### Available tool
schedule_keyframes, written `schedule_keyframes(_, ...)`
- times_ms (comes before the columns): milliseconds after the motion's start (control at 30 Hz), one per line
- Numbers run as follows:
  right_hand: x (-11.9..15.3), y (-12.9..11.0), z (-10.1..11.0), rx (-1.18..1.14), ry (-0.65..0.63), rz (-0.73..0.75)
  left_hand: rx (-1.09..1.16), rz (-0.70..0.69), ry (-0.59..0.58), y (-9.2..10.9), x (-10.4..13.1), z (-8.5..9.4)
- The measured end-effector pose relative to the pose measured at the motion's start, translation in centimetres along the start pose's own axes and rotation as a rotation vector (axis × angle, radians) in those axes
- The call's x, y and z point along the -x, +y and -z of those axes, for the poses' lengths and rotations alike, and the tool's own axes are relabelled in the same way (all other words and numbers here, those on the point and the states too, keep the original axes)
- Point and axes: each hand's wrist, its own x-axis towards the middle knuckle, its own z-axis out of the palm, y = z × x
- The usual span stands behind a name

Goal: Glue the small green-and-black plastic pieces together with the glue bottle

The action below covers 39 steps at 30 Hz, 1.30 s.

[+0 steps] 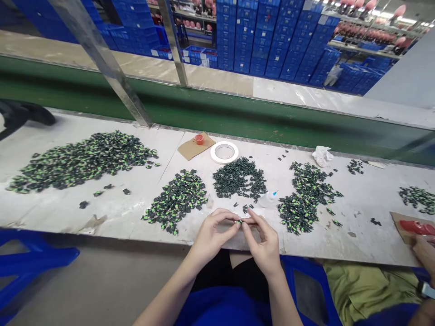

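Note:
My left hand [214, 233] and my right hand [263, 240] meet at the table's front edge. Between their fingertips they pinch a small black and green part [239, 221]. Just beyond lies a pile of small dark pieces [231, 179], with a small clear bottle with a blue tip [268, 199] at its right. Black and green parts form one heap [178, 199] left of my hands and another [301, 210] to the right.
A big heap of parts [84, 160] covers the left of the white table [115, 217]. Farther back are a tape roll [213, 153], a red cap [199, 139] on cardboard and crumpled tissue [322, 155]. Another person's hand [424, 253] is at right, near red containers [416, 227].

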Motion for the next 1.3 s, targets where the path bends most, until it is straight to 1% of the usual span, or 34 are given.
schedule_keyframes(67,-0.2,0.1,0.8,-0.032,-0.067,-0.012,-0.017,-0.026,-0.04,0.3,-0.2,0.4)
schedule_keyframes(133,-0.4,0.0,1.4,-0.05,-0.117,-0.01,-0.045,-0.048,-0.055,0.7,-0.2,0.5)
schedule_keyframes(233,-0.6,-0.2,1.8,-0.081,-0.155,-0.003,-0.074,-0.074,-0.063,1.5,0.0,0.5)
schedule_keyframes(367,-0.6,-0.5,1.6,-0.182,-0.122,-0.028,-0.129,-0.111,-0.034,2.3,0.5,0.3)
schedule_keyframes(467,-0.6,-0.5,1.4,-0.262,-0.099,-0.066,-0.181,-0.149,-0.01,2.6,1.0,0.1)
schedule_keyframes(567,-0.6,-0.3,1.3,-0.287,-0.083,-0.108,-0.2,-0.164,0.008,2.4,1.3,-0.2)
schedule_keyframes(667,-0.6,-0.1,1.3,-0.28,-0.051,-0.101,-0.148,-0.122,0.015,1.9,1.2,-0.5)
schedule_keyframes(833,-0.4,-0.1,1.5,-0.171,-0.047,-0.004,-0.016,-0.006,0.014,1.5,0.8,-0.8)
schedule_keyframes(1067,-0.5,-1.3,2.0,0.192,-0.018,0.26,-0.08,-0.004,0.043,1.7,0.6,-0.9)
schedule_keyframes(1167,-0.5,-1.6,2.0,0.26,-0.012,0.296,-0.098,-0.007,0.043,1.7,0.6,-0.8)
schedule_keyframes(1300,-0.3,-1.4,1.8,0.248,0.011,0.283,-0.097,0.005,0.033,1.6,0.7,-1.0)
